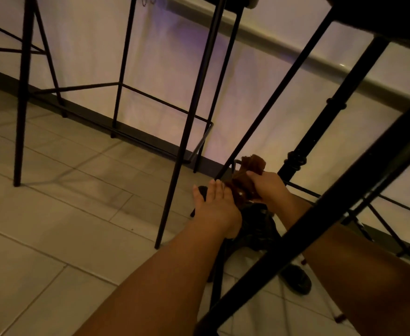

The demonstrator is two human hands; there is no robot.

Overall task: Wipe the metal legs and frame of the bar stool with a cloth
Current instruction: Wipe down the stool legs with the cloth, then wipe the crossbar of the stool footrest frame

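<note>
Low near the floor, my right hand (pixel 266 185) grips a brown cloth (pixel 250 170) bunched around the bottom of a thin black stool leg (pixel 272 100). My left hand (pixel 213 202) lies flat with fingers extended beside the cloth, resting on a dark object close to the same leg's foot. A thick black frame bar (pixel 332 209) of the near stool crosses in front of my right forearm. The leg's foot is hidden behind my hands and the cloth.
Another black bar stool (pixel 194 105) with a footrest frame stands left of centre, a third (pixel 27 69) at far left. A dark ornate table post (pixel 320 132) rises at right. A pale wall with dark skirting runs behind; grey floor tiles (pixel 65 190) lie left.
</note>
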